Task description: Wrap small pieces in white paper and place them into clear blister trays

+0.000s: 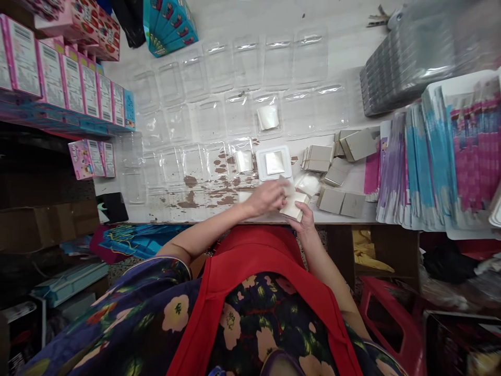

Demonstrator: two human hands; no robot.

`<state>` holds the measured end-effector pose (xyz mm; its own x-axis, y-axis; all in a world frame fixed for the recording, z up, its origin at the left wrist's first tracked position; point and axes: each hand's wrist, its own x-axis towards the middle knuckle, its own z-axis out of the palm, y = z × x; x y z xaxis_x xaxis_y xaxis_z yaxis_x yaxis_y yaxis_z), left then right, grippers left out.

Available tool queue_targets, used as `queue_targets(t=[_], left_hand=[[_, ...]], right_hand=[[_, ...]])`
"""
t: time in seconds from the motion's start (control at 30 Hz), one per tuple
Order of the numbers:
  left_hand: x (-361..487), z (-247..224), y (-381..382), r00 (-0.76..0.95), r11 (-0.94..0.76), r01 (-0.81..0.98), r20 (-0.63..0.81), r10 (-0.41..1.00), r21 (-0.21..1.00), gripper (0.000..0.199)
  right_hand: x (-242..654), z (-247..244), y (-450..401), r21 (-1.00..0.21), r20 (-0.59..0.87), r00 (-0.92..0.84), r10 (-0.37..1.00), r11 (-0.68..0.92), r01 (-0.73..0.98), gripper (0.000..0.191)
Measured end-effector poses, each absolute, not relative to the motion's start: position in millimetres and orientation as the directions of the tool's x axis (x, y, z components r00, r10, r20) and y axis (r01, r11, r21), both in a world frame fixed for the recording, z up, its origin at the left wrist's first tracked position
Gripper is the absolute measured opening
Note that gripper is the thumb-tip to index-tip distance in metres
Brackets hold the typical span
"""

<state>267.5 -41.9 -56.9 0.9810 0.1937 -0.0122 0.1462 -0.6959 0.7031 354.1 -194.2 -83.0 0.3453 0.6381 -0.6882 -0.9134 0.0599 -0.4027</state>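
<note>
My right hand [305, 218] grips a small stack of pale cards [293, 207] near the table's front edge. Just left of it, my left hand [270, 197] is closed at the top of the stack, with a thin pale piece, blurred, at its fingertips. Beyond my hands, a white tray [289, 162] holds a folded white packet [274, 163]. Two clear plastic trays nearby hold white packets [243, 161] [268, 117]. Beside the stack lies a white plastic-like bundle [308, 184]. Grey card bundles [318, 157] sit to the right.
Rows of clear trays [211, 117] cover the table [227, 15]. Pink boxes [50, 65] stand at left, a blue box [170, 26] at the back. Stacked clear trays [407, 62] and colourful flat packages [442, 156] occupy the right. A red stool [391, 318] stands below.
</note>
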Motion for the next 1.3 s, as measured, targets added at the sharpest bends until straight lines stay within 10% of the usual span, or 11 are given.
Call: queue_targets(t=[0.37,0.93,1.07,1.3], left_hand=[[235.1,-49.5,-91.7,0.983,-0.751,-0.181,0.112,-0.142,0.635,0.024],[253.3,-62.0,-65.7,0.991,-0.700,0.060,0.041,0.126,0.711,0.032],[282.3,-87.7,-27.3,0.906,-0.751,0.394,-0.084,0.415,0.530,0.024],[310.1,-112.9,-2.6,0.909,-0.881,0.398,-0.240,0.341,0.256,0.026]], right_hand=[[337.1,-87.4,-215.1,-0.270,-0.708,0.141,0.692,-0.081,-0.960,0.058],[340.8,-91.2,-215.5,-0.226,-0.597,0.198,0.778,0.074,-0.971,0.051],[345.5,-91.9,-215.5,-0.200,-0.553,0.199,0.809,0.102,-0.974,0.052],[348.9,-96.1,-218.7,-0.189,-0.557,0.209,0.804,0.122,-0.974,0.051]])
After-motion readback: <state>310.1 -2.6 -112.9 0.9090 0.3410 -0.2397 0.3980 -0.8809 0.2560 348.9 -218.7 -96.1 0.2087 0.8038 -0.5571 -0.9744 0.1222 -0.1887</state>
